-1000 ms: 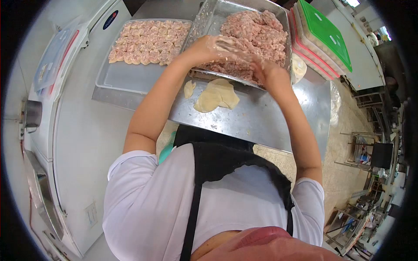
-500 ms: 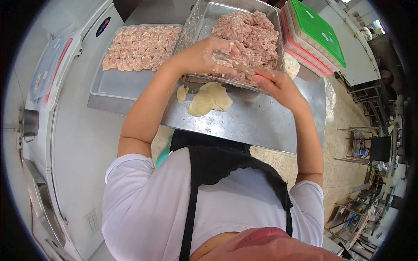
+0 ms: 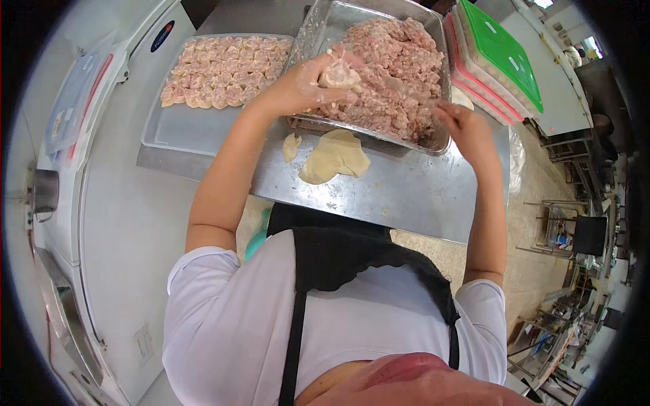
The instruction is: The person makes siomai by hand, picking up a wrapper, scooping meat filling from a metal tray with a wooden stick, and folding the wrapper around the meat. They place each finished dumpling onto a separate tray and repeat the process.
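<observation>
My left hand (image 3: 306, 86) is cupped around a filled dumpling (image 3: 340, 74), pale wrapper with pink meat, over the near left side of a steel pan (image 3: 325, 30). My right hand (image 3: 468, 130) is closed on the handle of a flat metal spatula (image 3: 426, 103), which is motion-blurred and reaches over the ground meat (image 3: 396, 57) in the pan. Meat bits stick to the left fingers. In front of the pan, a stack of round pale dough wrappers (image 3: 333, 159) lies on the steel table (image 3: 413, 193), beside a small torn wrapper piece (image 3: 291, 147).
To the left, a translucent tray (image 3: 183, 132) bears tight rows of filled dumplings (image 3: 227, 71). Stacked containers with a green lid (image 3: 501, 51) stand right of the pan. A white freezer-like appliance (image 3: 128, 183) borders the table on the left.
My right hand has drawn the spatula away from the left hand, to the right and over the meat. The dumpling in my left palm now shows, and the left fingers are more curled.
</observation>
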A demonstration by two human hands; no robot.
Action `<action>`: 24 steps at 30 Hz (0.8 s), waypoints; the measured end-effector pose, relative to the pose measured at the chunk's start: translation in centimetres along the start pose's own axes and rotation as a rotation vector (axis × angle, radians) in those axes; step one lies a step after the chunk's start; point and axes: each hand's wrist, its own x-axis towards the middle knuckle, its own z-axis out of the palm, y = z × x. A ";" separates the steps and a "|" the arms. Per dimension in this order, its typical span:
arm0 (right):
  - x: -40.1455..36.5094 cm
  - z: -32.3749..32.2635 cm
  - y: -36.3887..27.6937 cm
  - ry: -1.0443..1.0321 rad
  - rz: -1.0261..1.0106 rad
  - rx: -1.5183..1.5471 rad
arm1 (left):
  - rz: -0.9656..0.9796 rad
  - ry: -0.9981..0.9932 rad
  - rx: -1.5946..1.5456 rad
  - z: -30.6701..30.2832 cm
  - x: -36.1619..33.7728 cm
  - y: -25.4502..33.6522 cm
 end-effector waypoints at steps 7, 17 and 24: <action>-0.5 0.9 -5.1 -0.037 -0.181 0.459 | 0.259 -0.055 0.322 0.4 1.0 0.5; 0.4 1.9 -3.5 0.111 -0.168 0.283 | -0.025 0.049 0.239 -0.2 -0.2 1.2; 2.1 6.6 0.5 0.276 -0.043 0.329 | -0.441 0.366 0.245 -7.6 -8.3 -1.2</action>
